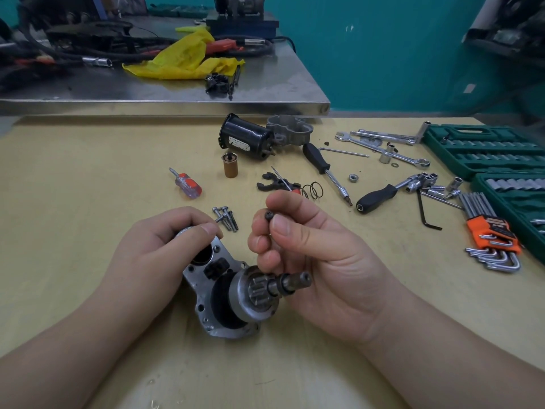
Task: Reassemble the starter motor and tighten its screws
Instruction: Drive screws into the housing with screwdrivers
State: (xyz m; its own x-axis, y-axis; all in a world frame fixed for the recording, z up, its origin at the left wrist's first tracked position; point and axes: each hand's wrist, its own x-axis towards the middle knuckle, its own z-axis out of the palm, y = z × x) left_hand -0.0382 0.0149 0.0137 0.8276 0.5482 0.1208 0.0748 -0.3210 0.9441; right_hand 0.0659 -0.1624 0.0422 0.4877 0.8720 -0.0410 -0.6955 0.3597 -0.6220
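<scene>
Left hand [165,246] curled over the upper end of the starter housing [218,293], fingers wrapped round its rim, thumb lying across the top: a closed grip on the housing, forearm coming in from the lower left. Right hand [321,261] raised just above the housing, palm turned inward, thumb and forefinger pinching a small dark screw [269,215]; other fingers curled loosely beneath; forearm entering from the lower right.

Starter housing resting on the yellow counter [88,172] between both hands, tilted, with the pinion gear and shaft [283,283] pointing right toward the right palm. Just beyond the left thumb, a small cluster of bolts [226,218] lying on the counter. Farther back: black motor body [246,140] on its side, touching a grey cast end cover [290,129]; a brown cylinder [230,165] standing upright in front of it; a small red-handled screwdriver [187,184] to the left; a black fork lever [272,184] and a coil spring [315,190] near the right fingertips.

To the right, a black-handled driver [320,163], a ratchet handle [380,196], loose sockets [424,180] and spanners [383,146] scattered about. Green socket case [483,152] open at the right edge, rows of sockets seated in its slots. Orange holder [491,231] gripping a set of hex keys beside it.
</scene>
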